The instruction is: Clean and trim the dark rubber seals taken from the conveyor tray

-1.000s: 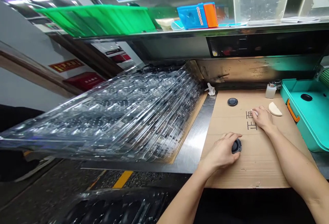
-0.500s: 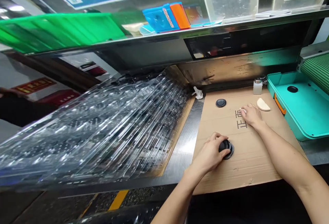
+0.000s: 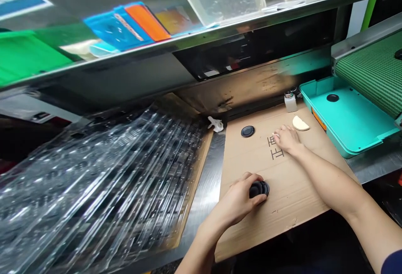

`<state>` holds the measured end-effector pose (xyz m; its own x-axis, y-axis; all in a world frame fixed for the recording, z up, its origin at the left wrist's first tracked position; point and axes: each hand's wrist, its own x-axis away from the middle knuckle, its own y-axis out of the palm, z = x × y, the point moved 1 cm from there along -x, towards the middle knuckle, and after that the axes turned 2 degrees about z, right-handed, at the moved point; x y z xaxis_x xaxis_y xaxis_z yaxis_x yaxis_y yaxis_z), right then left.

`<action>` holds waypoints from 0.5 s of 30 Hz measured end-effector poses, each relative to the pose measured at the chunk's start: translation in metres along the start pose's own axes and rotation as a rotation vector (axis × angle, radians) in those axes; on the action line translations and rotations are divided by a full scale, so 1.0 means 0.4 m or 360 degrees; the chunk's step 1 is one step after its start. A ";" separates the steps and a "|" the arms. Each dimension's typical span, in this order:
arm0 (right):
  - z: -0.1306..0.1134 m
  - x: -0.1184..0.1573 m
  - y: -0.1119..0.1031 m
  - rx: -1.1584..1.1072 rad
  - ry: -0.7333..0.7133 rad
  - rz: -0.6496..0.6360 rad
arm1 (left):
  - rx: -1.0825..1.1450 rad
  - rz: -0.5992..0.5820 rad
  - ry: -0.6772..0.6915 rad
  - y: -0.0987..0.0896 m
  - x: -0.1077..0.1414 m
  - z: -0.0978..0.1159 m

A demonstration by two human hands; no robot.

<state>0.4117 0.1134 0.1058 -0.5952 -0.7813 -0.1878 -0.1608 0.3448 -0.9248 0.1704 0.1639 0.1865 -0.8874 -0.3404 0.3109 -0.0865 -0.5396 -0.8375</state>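
My left hand (image 3: 243, 196) grips a round black cap (image 3: 256, 189) between thumb and fingers, low over the cardboard sheet (image 3: 245, 161). A second black disc (image 3: 266, 187) shows at its right edge, partly covered by it. My right hand (image 3: 288, 140) is closed farther back on the cardboard, beside printed black characters. A small white bit (image 3: 275, 135) shows at its fingertips, too small to name. Another black cap (image 3: 248, 131) lies flat to the left of that hand. To its right rests a cream half-round pad (image 3: 300, 123).
Stacked clear plastic trays (image 3: 125, 190) fill the left side. A teal bin (image 3: 348, 138) with one black disc stands at right, near a green conveyor belt (image 3: 373, 73). A small bottle (image 3: 290, 102) and crumpled white tissue (image 3: 215, 124) sit at the back. A metal shelf hangs above.
The view has swung to the right, so everything appears farther left. My left hand still grips the black cap over the other disc. My right hand keeps its place by the printed characters.
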 end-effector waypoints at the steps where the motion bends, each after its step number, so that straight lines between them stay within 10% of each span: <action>1: -0.001 0.001 -0.001 0.0001 0.0005 -0.0005 | 0.0007 0.0005 0.0006 0.001 0.000 -0.003; 15: 0.001 0.000 0.007 -0.0005 -0.0036 0.0038 | 0.0256 0.0328 0.0017 0.035 0.042 -0.065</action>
<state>0.4116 0.1143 0.1032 -0.5808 -0.7846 -0.2172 -0.1494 0.3650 -0.9190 0.1426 0.1707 0.1684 -0.8838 -0.4478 0.1357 0.1688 -0.5756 -0.8001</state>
